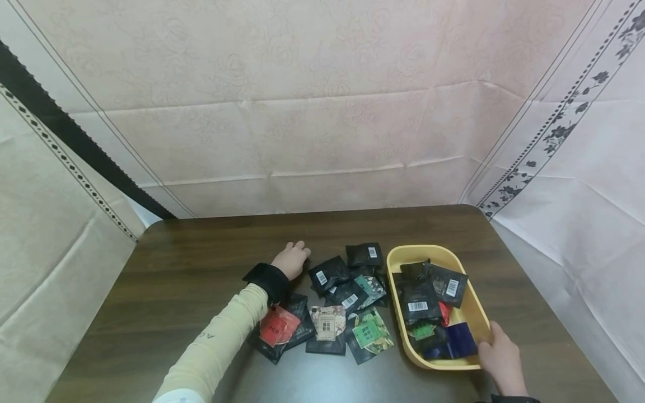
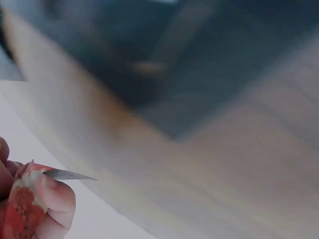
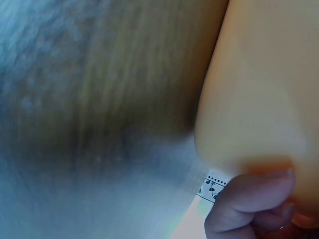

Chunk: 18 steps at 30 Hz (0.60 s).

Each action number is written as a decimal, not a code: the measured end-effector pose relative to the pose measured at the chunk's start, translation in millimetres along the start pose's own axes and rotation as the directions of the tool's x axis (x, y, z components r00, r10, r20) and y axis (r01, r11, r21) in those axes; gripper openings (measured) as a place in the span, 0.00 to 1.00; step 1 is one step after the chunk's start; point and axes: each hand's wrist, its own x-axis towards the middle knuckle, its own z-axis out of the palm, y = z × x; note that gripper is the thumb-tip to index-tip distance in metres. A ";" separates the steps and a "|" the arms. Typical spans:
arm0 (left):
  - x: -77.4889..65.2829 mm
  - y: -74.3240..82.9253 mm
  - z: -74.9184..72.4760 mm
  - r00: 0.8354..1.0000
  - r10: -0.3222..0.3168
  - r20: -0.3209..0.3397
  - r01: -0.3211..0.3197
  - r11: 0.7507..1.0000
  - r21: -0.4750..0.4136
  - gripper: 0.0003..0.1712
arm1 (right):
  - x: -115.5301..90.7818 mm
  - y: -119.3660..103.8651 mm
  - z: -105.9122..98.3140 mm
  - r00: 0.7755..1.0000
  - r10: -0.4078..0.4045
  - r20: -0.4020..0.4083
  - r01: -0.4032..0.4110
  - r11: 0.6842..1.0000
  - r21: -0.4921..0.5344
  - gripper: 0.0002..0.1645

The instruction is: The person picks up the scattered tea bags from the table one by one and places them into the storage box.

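Note:
My left hand [image 1: 291, 260] is over the table, left of a pile of black packets [image 1: 327, 272]. In the left wrist view its fingers pinch a red floral packet [image 2: 24, 211]; from the head view this packet is hidden. My right hand [image 1: 501, 355] grips the near right corner of a yellow basket [image 1: 481, 319]; in the right wrist view, curled fingers [image 3: 249, 199] are against the basket's wall. Inside the basket lie several black packets [image 1: 415, 294], a dark blue one [image 1: 461, 340] and a bit of red.
Nearer the front lie a red-labelled packet [image 1: 274, 330] partly under my left sleeve, a beige-labelled one [image 1: 326, 330] and a green-labelled one [image 1: 370, 333]. A black packet [image 1: 364, 254] sits at the pile's back. Pale cloth [image 1: 312, 140] hangs behind the wooden table [image 1: 201, 252].

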 end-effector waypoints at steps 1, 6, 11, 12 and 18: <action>0.9 3.5 -3.3 1.000 0.010 0.000 -0.010 1.000 -0.001 0.14 | 0.2 -0.3 0.2 1.000 -0.001 -0.004 0.001 1.000 0.001 0.24; 6.2 29.0 -20.6 0.995 0.102 -0.005 -0.102 0.995 -0.005 0.16 | 1.2 -1.3 0.8 1.000 0.000 -0.012 0.000 1.000 0.006 0.23; 11.1 57.2 -32.1 0.976 0.216 -0.023 -0.216 0.976 0.007 0.14 | 2.6 -1.4 1.6 1.000 0.010 -0.005 -0.010 1.000 0.011 0.23; 12.2 62.2 -33.1 0.973 0.231 -0.025 -0.231 0.973 0.015 0.14 | 2.9 -1.3 1.9 1.000 0.011 -0.005 -0.010 1.000 0.011 0.23; 20.1 90.7 -36.0 0.962 0.272 -0.026 -0.272 0.962 0.020 0.15 | 3.4 -0.3 3.3 1.000 0.002 -0.012 -0.002 1.000 0.002 0.22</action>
